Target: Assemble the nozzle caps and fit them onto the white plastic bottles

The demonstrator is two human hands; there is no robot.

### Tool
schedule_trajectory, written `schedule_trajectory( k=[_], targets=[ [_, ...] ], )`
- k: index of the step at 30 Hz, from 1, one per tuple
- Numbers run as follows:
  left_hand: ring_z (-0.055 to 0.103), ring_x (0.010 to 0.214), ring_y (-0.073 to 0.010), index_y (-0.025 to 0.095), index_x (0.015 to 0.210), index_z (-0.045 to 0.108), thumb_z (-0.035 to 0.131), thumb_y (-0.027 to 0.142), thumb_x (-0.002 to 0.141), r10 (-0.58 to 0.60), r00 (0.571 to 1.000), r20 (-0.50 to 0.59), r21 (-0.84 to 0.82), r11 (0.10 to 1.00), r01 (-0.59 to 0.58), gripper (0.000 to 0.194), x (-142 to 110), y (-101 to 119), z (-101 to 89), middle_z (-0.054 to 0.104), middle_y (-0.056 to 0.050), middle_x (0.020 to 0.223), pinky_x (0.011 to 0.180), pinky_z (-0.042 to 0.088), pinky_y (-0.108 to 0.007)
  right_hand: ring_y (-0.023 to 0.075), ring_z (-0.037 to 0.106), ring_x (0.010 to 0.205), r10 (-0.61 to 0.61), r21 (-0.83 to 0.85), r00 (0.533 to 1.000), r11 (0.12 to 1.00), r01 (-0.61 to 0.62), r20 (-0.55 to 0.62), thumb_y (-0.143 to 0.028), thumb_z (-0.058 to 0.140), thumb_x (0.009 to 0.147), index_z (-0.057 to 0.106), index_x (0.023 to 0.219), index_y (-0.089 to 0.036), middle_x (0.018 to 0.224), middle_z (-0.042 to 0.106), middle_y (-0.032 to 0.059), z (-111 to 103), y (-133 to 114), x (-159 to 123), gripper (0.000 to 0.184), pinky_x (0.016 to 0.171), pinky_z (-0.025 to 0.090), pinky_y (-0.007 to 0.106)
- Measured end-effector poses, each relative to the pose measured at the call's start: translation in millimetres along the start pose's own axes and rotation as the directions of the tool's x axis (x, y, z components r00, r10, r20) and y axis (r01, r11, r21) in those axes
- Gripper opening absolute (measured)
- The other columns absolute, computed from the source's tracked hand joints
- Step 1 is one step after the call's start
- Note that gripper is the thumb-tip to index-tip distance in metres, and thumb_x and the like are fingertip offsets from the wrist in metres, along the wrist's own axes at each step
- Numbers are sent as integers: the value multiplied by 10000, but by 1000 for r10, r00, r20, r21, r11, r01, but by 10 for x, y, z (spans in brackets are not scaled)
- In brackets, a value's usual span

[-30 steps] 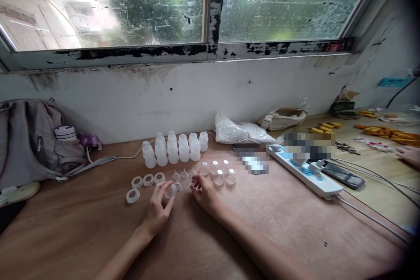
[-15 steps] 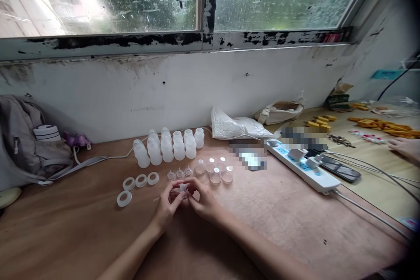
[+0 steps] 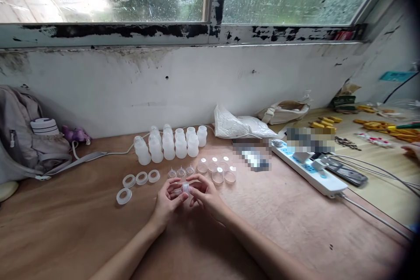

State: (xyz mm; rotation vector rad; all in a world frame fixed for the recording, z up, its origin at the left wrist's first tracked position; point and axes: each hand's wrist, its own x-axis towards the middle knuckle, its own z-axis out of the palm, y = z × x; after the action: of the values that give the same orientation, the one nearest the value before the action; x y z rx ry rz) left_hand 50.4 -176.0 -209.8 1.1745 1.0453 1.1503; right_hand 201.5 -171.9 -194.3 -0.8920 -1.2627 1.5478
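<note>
Head view. Ten small white bottles are standing upright, uncapped, in a cluster toward 12 o'clock of the hands; whether anything is in them cannot be told. Clear domed caps are lying in a loose group at 1 o'clock, three small clear nipples in a row directly at 12 o'clock, and four white rings flat on the table at 10 o'clock.

The left hand and the right hand are meeting above the table, both pinching one small clear piece between fingertips — neither hand is open. The piece is being held just clear of the table surface; its long axis is running roughly 9 to 3 o'clock, and which end is which cannot be told.

Edges and room: the white wall is bounding the table beyond the bottles. A grey backpack is sitting at 9 to 10 o'clock, well apart. A white plastic bag and a power strip with cables are lying toward 2 o'clock. Bare table is lying at 6 o'clock around the forearms. Another person's hand is showing at the far 3 o'clock edge.
</note>
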Motion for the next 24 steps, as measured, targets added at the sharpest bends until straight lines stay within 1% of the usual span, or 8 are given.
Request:
schedule_trajectory(
  k=[5,7,10,12,16,19,22,24],
  targets=[
    [632,787,-195,148,917,505,675,409,649,-4,1000,2,-5,1000,4,411,-4,-10,-6,637,-81,891,617,500,-260,62,452,438,-100,-196,979,979,64,-178,-372,644,690,545,862,-192,628,511,-44,-36,29,31,267,373,357,179],
    [638,724,-178,152,955,480,619,445,698,-10,998,58,-21,1000,11,414,-18,-4,5,646,-71,846,582,490,-247,67,460,447,-73,-221,986,974,39,-150,-397,630,702,547,889,-187,643,507,-38,-38,38,37,293,368,360,179],
    [636,600,-159,162,1000,446,534,485,754,-25,989,149,4,1000,25,416,-41,6,27,647,-30,697,527,473,-232,84,504,477,19,-155,1000,988,-21,-14,-449,571,737,548,847,-163,667,536,-13,-25,57,46,308,406,414,201],
    [625,546,-151,167,1027,438,489,487,782,-36,987,158,54,998,28,407,-55,11,38,628,-8,639,476,455,-215,90,513,499,22,-138,1000,990,-21,2,-467,553,745,544,791,-158,666,539,-7,-21,74,51,313,426,430,208],
    [607,547,-128,171,1039,495,437,454,817,11,994,104,168,985,-29,363,-78,22,42,613,-37,794,408,428,-188,92,472,492,-84,-295,990,954,48,-111,-441,552,758,530,763,-177,643,529,-7,-37,93,43,265,402,387,201],
    [559,517,-90,177,985,551,448,436,810,86,995,50,239,966,-95,329,-90,31,37,570,-47,918,348,376,-167,96,450,501,-216,-462,969,876,138,-121,-390,551,775,526,759,-192,632,518,-13,-34,78,15,200,443,369,215],
    [445,395,-66,164,929,571,454,408,813,80,996,42,282,955,-89,294,-99,47,41,521,30,590,353,341,-164,103,450,530,-305,-563,949,799,209,-80,-331,544,785,518,750,-197,633,511,-16,3,47,-20,141,486,361,225],
    [433,385,-78,160,911,566,448,395,818,52,997,52,282,957,-65,280,-105,60,51,453,61,468,381,352,-171,107,456,541,-313,-594,948,773,221,-54,-296,527,794,526,763,-195,639,519,-11,29,30,-36,106,498,360,228]
  ],
)
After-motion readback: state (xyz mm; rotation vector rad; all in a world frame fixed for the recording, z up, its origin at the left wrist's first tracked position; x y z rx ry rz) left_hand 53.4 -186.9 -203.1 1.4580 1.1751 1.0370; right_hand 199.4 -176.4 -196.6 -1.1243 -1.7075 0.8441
